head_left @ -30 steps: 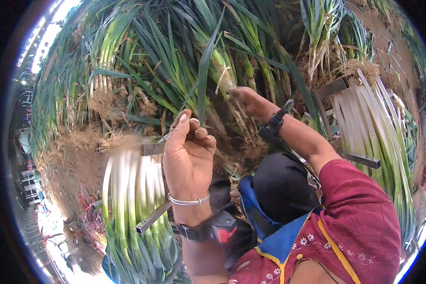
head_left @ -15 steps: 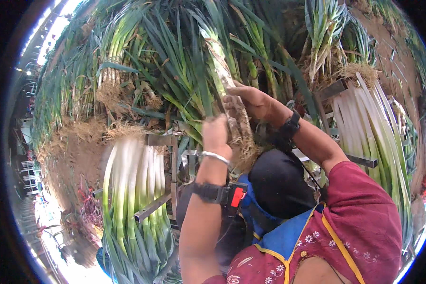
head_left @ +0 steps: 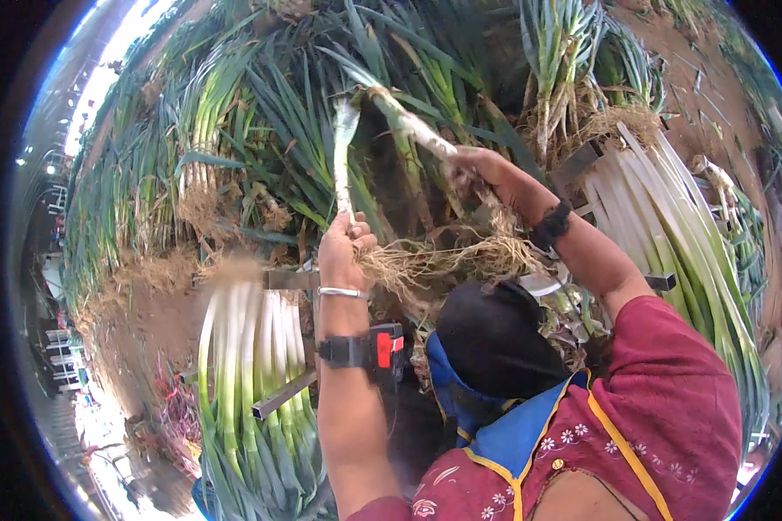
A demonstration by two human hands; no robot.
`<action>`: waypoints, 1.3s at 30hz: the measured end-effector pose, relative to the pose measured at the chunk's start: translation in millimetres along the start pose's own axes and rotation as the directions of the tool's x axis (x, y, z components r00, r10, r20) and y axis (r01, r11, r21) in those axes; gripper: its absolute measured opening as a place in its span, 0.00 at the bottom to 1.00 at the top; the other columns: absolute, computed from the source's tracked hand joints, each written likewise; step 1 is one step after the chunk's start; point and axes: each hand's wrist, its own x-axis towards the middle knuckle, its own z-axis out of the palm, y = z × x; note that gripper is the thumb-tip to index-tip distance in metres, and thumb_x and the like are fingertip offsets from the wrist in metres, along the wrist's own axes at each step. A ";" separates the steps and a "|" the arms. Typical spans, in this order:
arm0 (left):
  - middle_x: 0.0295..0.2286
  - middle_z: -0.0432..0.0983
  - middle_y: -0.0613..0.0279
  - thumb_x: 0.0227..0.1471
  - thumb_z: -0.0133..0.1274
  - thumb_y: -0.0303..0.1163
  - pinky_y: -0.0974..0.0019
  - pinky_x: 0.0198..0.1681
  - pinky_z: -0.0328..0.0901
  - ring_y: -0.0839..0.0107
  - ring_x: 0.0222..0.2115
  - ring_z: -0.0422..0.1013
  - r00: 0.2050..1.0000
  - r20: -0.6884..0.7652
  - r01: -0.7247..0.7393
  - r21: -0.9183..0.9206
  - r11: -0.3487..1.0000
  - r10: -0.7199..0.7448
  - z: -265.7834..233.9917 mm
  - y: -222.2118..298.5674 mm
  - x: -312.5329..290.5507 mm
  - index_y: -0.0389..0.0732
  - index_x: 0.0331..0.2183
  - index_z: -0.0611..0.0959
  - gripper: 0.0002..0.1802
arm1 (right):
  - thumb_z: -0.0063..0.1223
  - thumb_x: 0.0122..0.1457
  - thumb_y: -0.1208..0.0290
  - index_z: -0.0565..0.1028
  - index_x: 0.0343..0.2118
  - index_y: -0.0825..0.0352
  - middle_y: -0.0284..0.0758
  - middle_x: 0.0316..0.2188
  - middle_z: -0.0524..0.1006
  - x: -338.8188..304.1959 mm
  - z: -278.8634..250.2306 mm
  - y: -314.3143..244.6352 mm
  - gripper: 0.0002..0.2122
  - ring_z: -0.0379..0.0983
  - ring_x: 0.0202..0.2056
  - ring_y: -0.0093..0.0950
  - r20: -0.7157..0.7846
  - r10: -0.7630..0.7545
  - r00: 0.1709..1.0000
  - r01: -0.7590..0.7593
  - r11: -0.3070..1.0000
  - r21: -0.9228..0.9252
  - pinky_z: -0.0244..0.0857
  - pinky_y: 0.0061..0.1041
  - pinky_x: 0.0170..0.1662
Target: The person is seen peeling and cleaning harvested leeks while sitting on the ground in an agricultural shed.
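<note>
My left hand [head_left: 346, 252] is closed around the lower stalk of a leek [head_left: 342, 161], whose green top points away from me. Farther right, my right hand [head_left: 482, 181] grips another leek [head_left: 413, 126], its leaves slanting up to the left. Tangled pale roots [head_left: 408, 269] spread between and below both hands. The two leeks stand apart at the hands but come close together near their leafy tops. Fingers partly hide both stalks.
Cleaned white leeks lie in a pile [head_left: 243, 339] on a metal rack at the left, with another pile [head_left: 660, 208] at the right. Metal bars [head_left: 284, 395] jut out beside them. Unpeeled leeks [head_left: 204, 130] with roots cover the ground ahead.
My hands have moved apart, the left one down and to the left. The stalks that were together are now separated, one in each hand.
</note>
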 end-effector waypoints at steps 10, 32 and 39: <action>0.18 0.69 0.66 0.56 0.46 0.39 0.72 0.21 0.60 0.76 0.17 0.64 0.981 0.150 -0.171 0.359 0.918 0.124 59.5 -63.5 -44.0 0.39 0.26 0.74 0.14 | 0.43 0.60 0.58 0.71 0.37 0.72 0.37 0.31 0.76 40.5 21.6 7.4 0.18 0.73 0.33 0.32 -0.060 0.003 0.998 -0.015 0.981 -0.194 0.67 0.34 0.36; 0.30 0.76 0.70 0.50 0.55 0.37 0.71 0.26 0.59 0.77 0.30 0.72 0.983 -0.021 -0.171 0.259 0.951 0.183 50.7 0.0 -27.0 0.48 0.34 0.76 0.09 | 0.45 0.59 0.68 0.65 0.43 0.68 0.30 0.20 0.69 -84.2 80.1 7.2 0.12 0.62 0.18 0.18 0.131 -0.141 0.981 0.169 0.956 -0.240 0.56 0.19 0.19; 0.37 0.74 0.64 0.43 0.62 0.29 0.51 0.50 0.61 0.64 0.43 0.68 0.964 0.249 -0.066 -0.123 0.990 0.095 48.9 -8.5 -9.7 0.45 0.41 0.76 0.20 | 0.49 0.59 0.62 0.61 0.54 0.67 0.28 0.33 0.73 -101.9 76.7 22.6 0.23 0.68 0.35 0.17 0.435 -0.004 0.900 0.159 0.934 -0.320 0.63 0.18 0.37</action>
